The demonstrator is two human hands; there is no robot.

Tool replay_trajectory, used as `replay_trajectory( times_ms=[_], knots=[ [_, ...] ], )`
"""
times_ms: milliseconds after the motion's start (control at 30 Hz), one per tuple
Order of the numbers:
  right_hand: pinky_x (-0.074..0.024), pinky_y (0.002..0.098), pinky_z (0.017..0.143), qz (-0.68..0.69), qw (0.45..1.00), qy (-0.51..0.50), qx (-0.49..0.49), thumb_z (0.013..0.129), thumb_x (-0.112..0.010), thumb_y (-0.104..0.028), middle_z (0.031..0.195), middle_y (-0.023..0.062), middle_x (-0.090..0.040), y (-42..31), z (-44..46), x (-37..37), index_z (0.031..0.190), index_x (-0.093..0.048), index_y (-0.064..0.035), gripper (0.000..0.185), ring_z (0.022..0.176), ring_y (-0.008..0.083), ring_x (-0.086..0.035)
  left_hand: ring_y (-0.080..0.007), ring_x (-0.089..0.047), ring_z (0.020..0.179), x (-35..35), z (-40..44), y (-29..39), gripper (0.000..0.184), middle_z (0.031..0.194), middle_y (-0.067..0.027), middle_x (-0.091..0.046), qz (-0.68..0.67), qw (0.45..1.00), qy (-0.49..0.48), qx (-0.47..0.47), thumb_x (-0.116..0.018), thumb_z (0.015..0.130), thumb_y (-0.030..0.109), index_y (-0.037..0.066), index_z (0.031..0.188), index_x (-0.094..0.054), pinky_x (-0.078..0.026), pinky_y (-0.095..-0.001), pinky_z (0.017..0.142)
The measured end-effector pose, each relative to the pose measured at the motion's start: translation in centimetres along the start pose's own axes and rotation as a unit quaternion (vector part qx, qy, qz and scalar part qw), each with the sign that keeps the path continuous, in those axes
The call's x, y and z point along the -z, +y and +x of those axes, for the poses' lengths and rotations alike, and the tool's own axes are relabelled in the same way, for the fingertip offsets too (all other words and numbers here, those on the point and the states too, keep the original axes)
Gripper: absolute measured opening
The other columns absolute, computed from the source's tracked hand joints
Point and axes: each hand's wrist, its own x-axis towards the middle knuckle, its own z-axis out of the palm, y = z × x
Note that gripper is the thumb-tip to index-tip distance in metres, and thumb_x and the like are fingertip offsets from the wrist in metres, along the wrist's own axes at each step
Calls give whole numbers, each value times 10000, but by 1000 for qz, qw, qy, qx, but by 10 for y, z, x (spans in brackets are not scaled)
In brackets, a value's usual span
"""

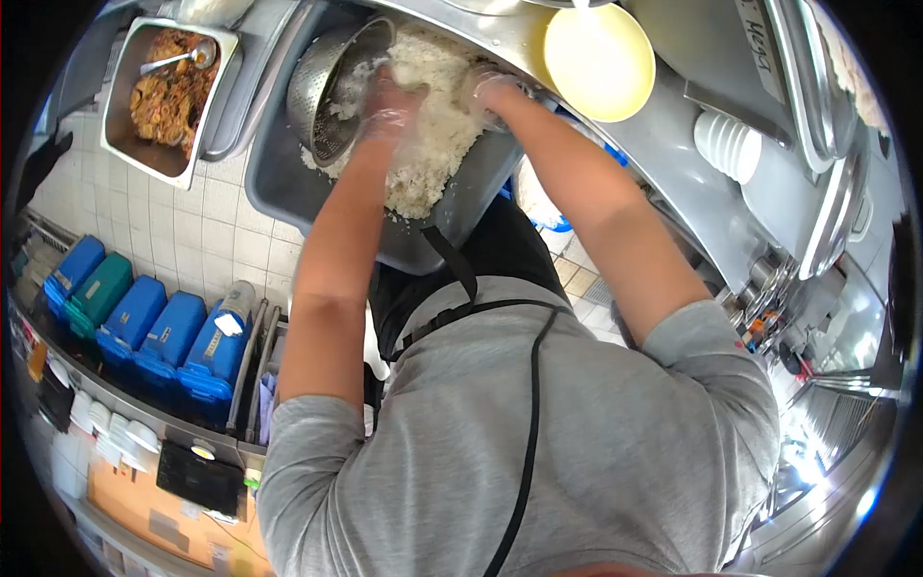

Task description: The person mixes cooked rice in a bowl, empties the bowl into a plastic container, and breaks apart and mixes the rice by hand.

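Note:
A grey plastic tub holds a heap of white cooked rice. Inside it, at the left, a perforated metal colander lies tipped on its side, with rice clinging inside. My left hand, in a clear plastic glove, is in the rice beside the colander's mouth; its fingers are smeared by motion. At the tub's right side, my right hand, gloved the same way, reaches down to the rice. Its fingertips are partly hidden, so I cannot tell whether it grips anything.
A metal pan of reddish-brown food with a spoon stands left of the tub. On the steel counter at the right are a pale yellow bowl and stacked white cups. Several lidded bins line the lower left.

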Motion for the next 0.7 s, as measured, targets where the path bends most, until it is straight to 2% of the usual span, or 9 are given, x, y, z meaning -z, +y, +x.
replay_trajectory(
  times_ms=[167,233,367,400,433,500,567,633,700],
  knots=[
    [-451,448,1092,424,876,83,-215,972,-528,-453,1504,210,-536,-49,-86,64,1444,-568,-55,619,1298,354,-590,-411,-513,1362,-2,37,5,947,1450,-290,-538,91,991,-96,-25,-797,765,570,3,1462,-498,-417,-467,1134],
    [-421,456,1130,561,803,75,-185,1013,-439,-516,1551,203,-480,-47,-114,88,1506,-495,-108,643,1353,391,-537,-398,-479,1402,-5,59,-7,971,1465,-282,-533,90,980,-170,-47,-769,775,617,-8,1467,-497,-370,-456,1179],
    [-391,456,1159,733,627,112,-238,1015,-436,-583,1587,211,-430,-58,-38,45,1564,-393,-113,723,1394,393,-496,-344,-444,1450,7,72,14,920,1532,-225,-498,16,973,-230,9,-698,858,616,1,1504,-474,-360,-447,1179],
    [-386,455,1162,747,603,128,-250,1009,-450,-595,1591,215,-423,-62,-23,35,1573,-371,-107,750,1399,387,-491,-317,-460,1431,8,73,19,904,1533,-184,-508,-104,939,-292,152,-681,872,621,19,1513,-472,-360,-440,1177],
    [-380,453,1165,751,596,142,-247,1003,-464,-606,1596,219,-416,-64,-14,28,1581,-349,-100,778,1404,382,-485,-290,-476,1412,8,75,20,888,1533,-143,-519,-218,867,-339,292,-663,886,626,37,1523,-470,-360,-433,1174],
    [-396,453,1150,622,733,163,-221,976,-541,-626,1585,222,-431,-60,-45,43,1614,-272,-87,878,1383,358,-509,-279,-484,1401,-8,86,-13,859,1529,-138,-518,-221,868,-346,278,-662,898,585,36,1526,-459,-367,-422,1173],
    [-398,457,1146,863,352,103,-348,993,-528,-602,1556,239,-453,-61,-45,35,1604,-320,-122,805,1366,346,-523,-258,-499,1381,-2,73,-4,804,1522,-129,-516,-258,872,-350,224,-661,920,503,32,1532,-437,-382,-399,1170],
    [-429,460,1109,825,476,154,-261,994,-527,-598,1467,207,-548,-63,-28,13,1536,-436,-104,739,1300,315,-570,-236,-515,1360,1,61,5,754,1515,-120,-515,-293,866,-366,173,-660,943,421,29,1538,-414,-396,-377,1167],
    [-472,433,1056,968,132,58,-207,978,-606,-511,1356,137,-634,-58,-46,55,1460,-528,-108,634,1220,287,-613,-214,-530,1339,-7,63,-1,710,1507,-111,-513,-376,820,-413,120,-659,965,339,26,1544,-392,-410,-355,1164]
  ],
)
